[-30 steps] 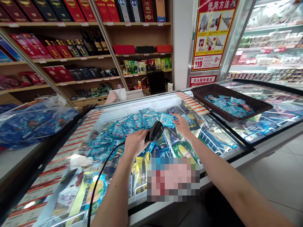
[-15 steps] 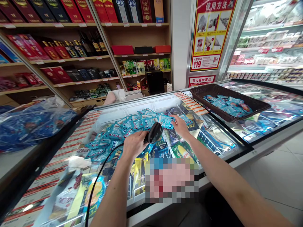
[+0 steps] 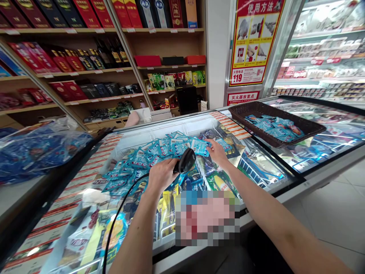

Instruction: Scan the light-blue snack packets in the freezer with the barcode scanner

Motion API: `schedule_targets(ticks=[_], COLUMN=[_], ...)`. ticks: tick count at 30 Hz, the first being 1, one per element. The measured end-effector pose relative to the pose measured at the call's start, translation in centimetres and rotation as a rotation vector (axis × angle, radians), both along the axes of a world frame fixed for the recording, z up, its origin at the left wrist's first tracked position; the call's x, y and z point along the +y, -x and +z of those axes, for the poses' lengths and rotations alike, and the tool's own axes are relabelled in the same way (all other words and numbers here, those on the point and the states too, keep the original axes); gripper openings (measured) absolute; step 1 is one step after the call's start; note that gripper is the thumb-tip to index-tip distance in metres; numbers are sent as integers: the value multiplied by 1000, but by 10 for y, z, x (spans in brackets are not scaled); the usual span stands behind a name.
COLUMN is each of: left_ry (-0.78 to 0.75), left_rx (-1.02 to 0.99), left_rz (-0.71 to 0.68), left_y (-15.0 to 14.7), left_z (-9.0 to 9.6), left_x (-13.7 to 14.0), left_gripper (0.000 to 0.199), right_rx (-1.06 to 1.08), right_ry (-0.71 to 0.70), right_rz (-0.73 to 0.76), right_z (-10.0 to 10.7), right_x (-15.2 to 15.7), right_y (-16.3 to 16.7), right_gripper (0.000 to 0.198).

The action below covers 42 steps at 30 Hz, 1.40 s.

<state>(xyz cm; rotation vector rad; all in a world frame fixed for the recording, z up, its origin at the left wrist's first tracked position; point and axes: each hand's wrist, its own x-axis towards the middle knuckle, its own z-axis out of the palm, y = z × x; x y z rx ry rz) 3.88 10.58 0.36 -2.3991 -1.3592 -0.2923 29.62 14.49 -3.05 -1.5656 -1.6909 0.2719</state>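
My left hand (image 3: 161, 173) is closed round the handle of a black corded barcode scanner (image 3: 186, 160). The scanner's head faces a small blue packet (image 3: 200, 147) with printing on it. My right hand (image 3: 216, 152) pinches that packet by its right edge, and the two are close together. Many like packets (image 3: 148, 152) lie spread in a heap on the freezer's glass top (image 3: 196, 121), behind and left of the scanner. The scanner's black cable (image 3: 114, 224) runs down along my left forearm.
A brown woven basket (image 3: 309, 131) holding more blue packets stands at the right. A clear plastic bag (image 3: 42, 148) of blue packets lies at the left. Shelves (image 3: 168, 29) of boxes rise behind the freezer. A pixelated patch hides part of the front edge.
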Motion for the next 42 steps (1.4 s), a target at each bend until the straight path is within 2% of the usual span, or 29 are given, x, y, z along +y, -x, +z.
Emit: schedule_targets(ticks=[21,30,34,39,42], left_ry=[7,8,5,-25,-41], left_rx=[34,-5,3,-30,-46], left_rz=[31,18,0,4,23], left_y=[-3,-2,-1,0,0], left_z=[2,1,1,0,0], left_x=[-2,-2,-1,-2,-2], left_gripper=[28,38,33,32,31], right_rx=[7,-61,-92,-148,-226], right_ry=[15,75,135,277,224], right_rz=[-3,-77,-175,-344,-442], right_z=[0,4,6,9,10], right_x=[0,-1,0,-3,-7], right_y=[-1,-8,-19,-36,-37], right_gripper=[39,43,42,38,34])
